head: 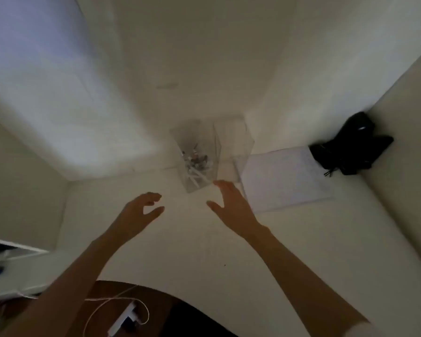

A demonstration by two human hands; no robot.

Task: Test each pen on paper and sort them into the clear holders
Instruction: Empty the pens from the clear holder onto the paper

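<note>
Two clear holders stand side by side at the far edge of the white table, against the wall. The left holder contains several pens; the right holder looks empty. A white sheet of paper lies to their right. My left hand hovers above the table short of the holders, fingers loosely curved and holding nothing. My right hand reaches with spread fingers, its fingertips just in front of the right holder's base. The frame is blurred.
A black bag or cloth sits in the table's far right corner by the wall. A white cable and plug lie on the brown floor below the table's near edge. A white shelf unit is at the left.
</note>
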